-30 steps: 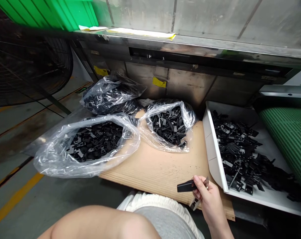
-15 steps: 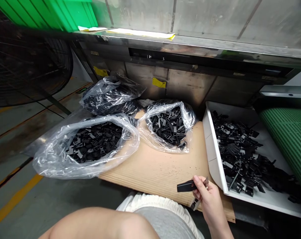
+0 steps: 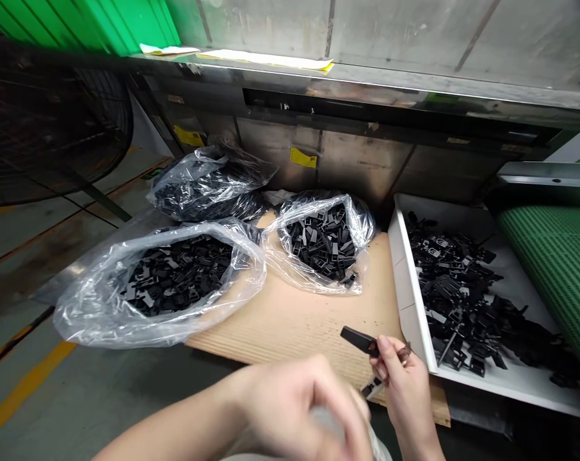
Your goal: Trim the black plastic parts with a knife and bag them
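Over the ribbed cardboard (image 3: 314, 320), beside the smooth white tray (image 3: 406, 288), the right hand (image 3: 408, 384) pinches a tapering black piece (image 3: 358, 339) between its fingers. The left hand (image 3: 304, 400), blurred and curled, hangs nearby; I can't tell whether its fingers grip anything. Crinkled clear bags (image 3: 91, 314) lie beyond.

Landmark: cardboard sheet (image 3: 290, 320). Right hand (image 3: 405, 378) above its near edge, pinching a long black plastic piece (image 3: 358, 340). Left hand (image 3: 304, 400), blurred, at near edge, loosely curled; grasp unclear. Open clear bag (image 3: 91, 323) of black parts (image 3: 179, 275) over sheet's left edge; second bag (image 3: 280, 266) toward far side. White bin (image 3: 408, 301) along right side.
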`<state>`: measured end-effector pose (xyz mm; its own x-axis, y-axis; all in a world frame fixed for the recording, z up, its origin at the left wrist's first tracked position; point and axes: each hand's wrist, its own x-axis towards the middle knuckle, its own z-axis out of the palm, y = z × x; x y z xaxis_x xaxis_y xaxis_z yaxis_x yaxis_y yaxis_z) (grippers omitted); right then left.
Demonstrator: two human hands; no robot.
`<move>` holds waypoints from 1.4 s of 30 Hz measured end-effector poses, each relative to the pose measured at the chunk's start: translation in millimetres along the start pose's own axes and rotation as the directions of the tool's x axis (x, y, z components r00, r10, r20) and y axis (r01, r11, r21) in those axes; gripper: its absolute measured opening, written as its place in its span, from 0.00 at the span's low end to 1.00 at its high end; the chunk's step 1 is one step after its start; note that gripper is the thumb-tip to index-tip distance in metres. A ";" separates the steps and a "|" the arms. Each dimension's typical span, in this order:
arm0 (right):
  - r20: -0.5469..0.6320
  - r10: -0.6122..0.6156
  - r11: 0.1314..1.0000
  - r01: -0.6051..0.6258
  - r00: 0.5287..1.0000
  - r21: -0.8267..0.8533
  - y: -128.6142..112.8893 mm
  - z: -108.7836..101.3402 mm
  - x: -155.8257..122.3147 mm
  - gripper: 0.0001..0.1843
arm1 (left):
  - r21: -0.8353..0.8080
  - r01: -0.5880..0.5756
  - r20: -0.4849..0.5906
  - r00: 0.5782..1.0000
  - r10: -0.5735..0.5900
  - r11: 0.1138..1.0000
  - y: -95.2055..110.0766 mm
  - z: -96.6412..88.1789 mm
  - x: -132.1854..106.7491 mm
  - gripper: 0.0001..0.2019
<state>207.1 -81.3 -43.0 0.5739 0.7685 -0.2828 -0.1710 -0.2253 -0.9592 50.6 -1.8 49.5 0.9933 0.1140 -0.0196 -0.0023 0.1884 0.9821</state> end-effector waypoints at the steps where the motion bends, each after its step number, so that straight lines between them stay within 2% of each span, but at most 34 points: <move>1: -0.086 -0.085 0.995 0.080 0.993 -0.060 -1.4 1.6 -2.7 0.16 | -0.039 0.066 -0.184 0.980 -0.072 0.997 -9.0 -2.8 2.1 0.22; 2: -0.153 -0.204 0.973 0.184 0.967 -0.138 -2.8 4.0 -5.7 0.13 | -0.093 0.105 -0.372 0.919 -0.133 0.990 -18.9 -5.0 5.0 0.20; 3: -0.162 -0.340 0.927 0.302 0.926 -0.222 -4.1 7.2 -8.7 0.10 | -0.152 0.104 -0.521 0.836 -0.169 0.983 -28.8 -6.4 8.3 0.19; 4: -0.113 -0.472 0.857 0.424 0.874 -0.293 -5.0 11.1 -11.6 0.06 | -0.204 0.074 -0.610 0.770 -0.186 0.976 -37.8 -6.9 11.7 0.17; 5: -0.013 -0.577 0.771 0.540 0.817 -0.337 -5.6 15.3 -14.2 0.03 | -0.250 0.027 -0.660 0.726 -0.190 0.968 -45.0 -6.5 14.7 0.15; 6: 0.113 -0.642 0.688 0.635 0.758 -0.351 -5.8 19.5 -16.4 0.03 | -0.293 -0.014 -0.680 0.706 -0.198 0.956 -50.2 -5.6 17.2 0.14; 7: 0.238 -0.664 0.624 0.701 0.709 -0.345 -5.8 23.1 -18.3 0.05 | -0.329 -0.040 -0.681 0.702 -0.208 0.944 -53.3 -4.3 18.6 0.13; 8: 0.336 -0.653 0.589 0.734 0.679 -0.338 -5.8 25.5 -19.7 0.07 | -0.345 -0.054 -0.684 0.698 -0.212 0.937 -54.5 -3.0 19.0 0.12; 9: 0.392 -0.624 0.585 0.736 0.676 -0.340 -6.2 26.4 -20.7 0.09 | -0.336 -0.063 -0.697 0.687 -0.203 0.940 -54.4 -1.9 18.2 0.10; 10: 0.409 -0.585 0.604 0.713 0.700 -0.356 -7.2 25.6 -21.1 0.11 | -0.308 -0.067 -0.712 0.677 -0.183 0.949 -53.5 -1.2 16.3 0.10; 13: 0.369 -0.442 0.669 0.574 0.818 -0.471 -13.7 14.5 -18.8 0.22 | -0.208 -0.039 -0.718 0.684 -0.125 0.977 -50.1 -1.0 6.9 0.09; 14: 0.373 -0.410 0.662 0.553 0.832 -0.506 -16.7 9.6 -17.2 0.24 | -0.179 -0.017 -0.726 0.677 -0.120 0.984 -49.5 -0.9 3.7 0.09; 16: 0.441 -0.394 0.625 0.587 0.806 -0.515 -22.4 2.1 -14.7 0.20 | -0.121 0.024 -0.760 0.641 -0.108 0.992 -49.7 0.2 -1.5 0.09; 19: 0.501 -0.482 0.593 0.689 0.719 -0.417 -28.1 2.7 -16.3 0.14 | -0.017 0.055 -0.800 0.599 -0.047 0.998 -51.7 4.2 -4.8 0.08; 22: 0.434 -0.609 0.566 0.747 0.664 -0.349 -30.5 13.7 -23.3 0.11 | 0.068 0.076 -0.798 0.603 0.008 0.995 -53.6 8.0 -5.0 0.08; 24: 0.406 -0.650 0.546 0.767 0.642 -0.338 -31.3 20.4 -27.5 0.11 | 0.118 0.089 -0.790 0.611 0.039 0.989 -54.1 8.8 -5.0 0.08; 26: 0.413 -0.656 0.531 0.776 0.631 -0.341 -32.0 23.4 -29.2 0.11 | 0.155 0.101 -0.784 0.617 0.061 0.983 -53.7 8.4 -5.3 0.08; 29: 0.445 -0.626 0.531 0.768 0.640 -0.358 -32.5 22.0 -25.7 0.10 | 0.210 0.117 -0.780 0.619 0.094 0.971 -50.7 7.8 -5.9 0.08; 33: 0.440 -0.558 0.532 0.710 0.704 -0.461 -32.4 15.4 -14.9 0.09 | 0.314 0.118 -0.745 0.645 0.167 0.942 -43.9 8.5 -6.6 0.09; 35: 0.426 -0.551 0.544 0.696 0.717 -0.469 -32.7 12.1 -12.4 0.09 | 0.313 0.120 -0.750 0.640 0.168 0.942 -42.4 8.2 -6.7 0.09; 37: 0.428 -0.580 0.551 0.721 0.693 -0.421 -33.2 10.0 -13.8 0.09 | 0.274 0.124 -0.766 0.627 0.139 0.954 -43.5 7.2 -6.5 0.09; 39: 0.445 -0.618 0.538 0.761 0.648 -0.362 -33.2 9.6 -17.7 0.11 | 0.241 0.116 -0.777 0.619 0.119 0.964 -46.3 6.2 -6.0 0.08; 42: 0.465 -0.655 0.507 0.802 0.596 -0.315 -31.9 12.1 -23.1 0.12 | 0.231 0.092 -0.785 0.606 0.129 0.969 -50.4 6.3 -4.5 0.08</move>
<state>189.6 -84.6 -5.9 0.0818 0.8840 0.4603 0.6258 0.3139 -0.7140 46.9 -18.0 1.3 0.5107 0.8592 -0.0320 0.1160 -0.0320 0.9927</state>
